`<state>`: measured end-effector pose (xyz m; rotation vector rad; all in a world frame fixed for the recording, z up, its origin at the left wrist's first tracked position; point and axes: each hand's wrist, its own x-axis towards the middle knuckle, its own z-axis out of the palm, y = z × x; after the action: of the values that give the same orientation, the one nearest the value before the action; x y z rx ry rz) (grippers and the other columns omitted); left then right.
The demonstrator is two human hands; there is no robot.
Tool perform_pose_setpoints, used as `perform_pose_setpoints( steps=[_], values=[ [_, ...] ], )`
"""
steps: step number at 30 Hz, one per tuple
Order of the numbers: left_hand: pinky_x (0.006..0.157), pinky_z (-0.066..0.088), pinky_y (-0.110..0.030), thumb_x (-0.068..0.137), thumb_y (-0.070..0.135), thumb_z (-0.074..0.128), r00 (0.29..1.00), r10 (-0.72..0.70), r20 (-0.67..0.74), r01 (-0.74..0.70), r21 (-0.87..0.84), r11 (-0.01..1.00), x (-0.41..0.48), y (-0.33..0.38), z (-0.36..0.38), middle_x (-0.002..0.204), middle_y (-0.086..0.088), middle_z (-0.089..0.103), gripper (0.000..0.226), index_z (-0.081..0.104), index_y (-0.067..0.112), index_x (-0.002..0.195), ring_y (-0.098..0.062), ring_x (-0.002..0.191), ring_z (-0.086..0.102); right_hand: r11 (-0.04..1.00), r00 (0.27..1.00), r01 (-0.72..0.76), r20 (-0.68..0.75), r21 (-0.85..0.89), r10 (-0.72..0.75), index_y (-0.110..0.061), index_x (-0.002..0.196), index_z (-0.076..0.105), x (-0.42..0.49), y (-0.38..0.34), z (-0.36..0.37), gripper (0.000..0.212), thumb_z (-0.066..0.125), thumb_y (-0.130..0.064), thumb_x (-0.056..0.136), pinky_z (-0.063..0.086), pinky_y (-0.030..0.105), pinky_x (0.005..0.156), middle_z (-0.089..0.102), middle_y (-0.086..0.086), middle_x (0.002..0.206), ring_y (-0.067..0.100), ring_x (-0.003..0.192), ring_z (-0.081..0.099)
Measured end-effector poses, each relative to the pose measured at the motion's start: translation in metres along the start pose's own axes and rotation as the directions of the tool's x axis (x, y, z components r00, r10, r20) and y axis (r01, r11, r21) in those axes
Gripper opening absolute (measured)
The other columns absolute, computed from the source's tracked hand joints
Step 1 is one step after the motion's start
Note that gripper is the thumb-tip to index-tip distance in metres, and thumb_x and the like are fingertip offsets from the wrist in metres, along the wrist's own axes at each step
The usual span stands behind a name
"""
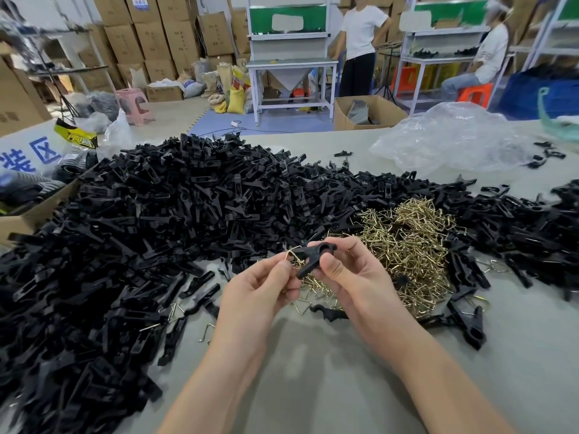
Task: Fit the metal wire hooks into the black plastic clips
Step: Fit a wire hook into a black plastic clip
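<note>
Both my hands are raised over the grey table (313, 371), working one black plastic clip (315, 255) between them. My right hand (347, 277) pinches the clip with thumb and fingers. My left hand (260, 289) pinches a brass-coloured wire hook (293, 257) at the clip's left side, where wire and clip touch. Just behind my hands lies a tangled heap of wire hooks (407, 245). A very large heap of black clips (156, 220) covers the table's left and far side.
Loose clips and a few hooks (175, 308) lie scattered near my hands. Several clips with wire fitted (466, 321) lie at the right. A crumpled clear plastic bag (454, 139) sits far right, a cardboard box (28, 214) at the left edge. People and workbenches stand beyond.
</note>
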<state>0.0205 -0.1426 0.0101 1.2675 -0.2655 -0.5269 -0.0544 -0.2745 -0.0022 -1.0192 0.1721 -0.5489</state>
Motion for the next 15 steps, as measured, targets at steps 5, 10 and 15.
perform_pose_setpoints(
  steps=[5,10,15],
  values=[
    [0.062,0.055,-0.022,0.094,0.020,0.066,0.996,-0.089,-0.027,0.087,-0.077,0.993,0.0021,0.0027,0.0008,0.069,-0.001,0.068,0.032,0.078,0.023,0.065,-0.010,0.063,0.064,0.982,0.995,0.090,0.053,-0.163,-0.083,-0.024,0.101,0.070,-0.0014,0.0011,-0.0018,0.026,0.080,-0.030,0.078,0.054,0.026,0.092,0.073,0.003,0.119,0.020,0.113,0.068],
    [0.058,0.054,-0.020,0.093,0.018,0.067,0.991,-0.131,-0.035,0.126,-0.119,0.985,0.0010,0.0013,0.0028,0.069,-0.003,0.066,0.027,0.079,0.020,0.069,-0.008,0.058,0.060,0.969,0.992,0.120,0.071,-0.216,-0.107,-0.014,0.100,0.062,-0.0005,0.0031,-0.0016,0.026,0.076,-0.020,0.080,0.053,0.025,0.091,0.074,0.003,0.118,0.015,0.109,0.070],
    [0.059,0.055,-0.021,0.093,0.015,0.067,0.991,-0.136,-0.008,0.132,-0.174,0.976,0.0004,0.0029,0.0017,0.074,-0.002,0.066,0.019,0.079,0.014,0.078,-0.009,0.063,0.060,0.956,0.992,0.124,0.057,-0.267,-0.113,-0.010,0.100,0.058,-0.0004,0.0035,-0.0010,0.026,0.074,-0.016,0.080,0.054,0.025,0.091,0.075,0.002,0.116,0.015,0.107,0.070]
  ],
)
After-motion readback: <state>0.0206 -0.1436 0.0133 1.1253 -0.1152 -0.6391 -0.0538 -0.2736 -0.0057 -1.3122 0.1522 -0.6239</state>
